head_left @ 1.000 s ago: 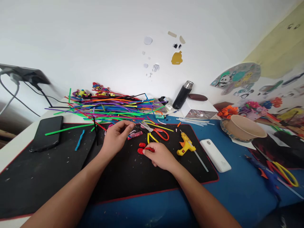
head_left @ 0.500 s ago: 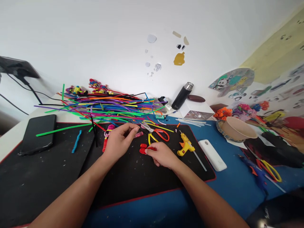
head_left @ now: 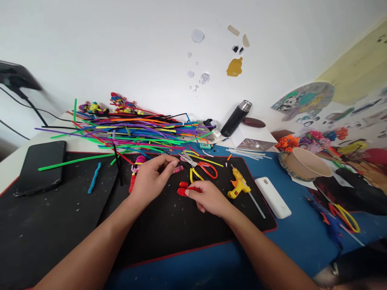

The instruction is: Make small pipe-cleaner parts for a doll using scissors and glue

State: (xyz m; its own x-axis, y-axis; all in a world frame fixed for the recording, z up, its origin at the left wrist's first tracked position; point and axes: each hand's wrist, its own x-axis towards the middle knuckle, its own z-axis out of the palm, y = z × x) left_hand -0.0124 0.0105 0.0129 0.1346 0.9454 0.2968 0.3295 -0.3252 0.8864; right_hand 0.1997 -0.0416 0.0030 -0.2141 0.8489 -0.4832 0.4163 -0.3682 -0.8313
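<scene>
My left hand (head_left: pixel 151 177) hovers over the black mat (head_left: pixel 166 221), thumb and forefinger pinched beside a small pink piece (head_left: pixel 177 169); what the pinch holds is too small to tell. My right hand (head_left: pixel 208 197) rests on the mat, fingers curled on a red pipe-cleaner shape (head_left: pixel 183 189). Scissors with red and yellow handles (head_left: pixel 201 169) lie just beyond both hands. A yellow glue gun (head_left: pixel 238 186) lies to the right of my right hand. A red and pink pipe-cleaner figure (head_left: pixel 134 173) lies left of my left hand.
A big heap of coloured pipe cleaners (head_left: pixel 127 131) fills the back of the table. A black phone (head_left: pixel 40 165) lies at left, a blue piece (head_left: pixel 93 177) near it. A white power bank (head_left: pixel 273 197), a paper bowl (head_left: pixel 306 163), a black flask (head_left: pixel 236 118) and more scissors (head_left: pixel 344 215) sit at right.
The camera has shifted a little left and down. My left hand has drawn slightly toward the pink piece with its pinch tighter. My right hand has stayed on the red shape.
</scene>
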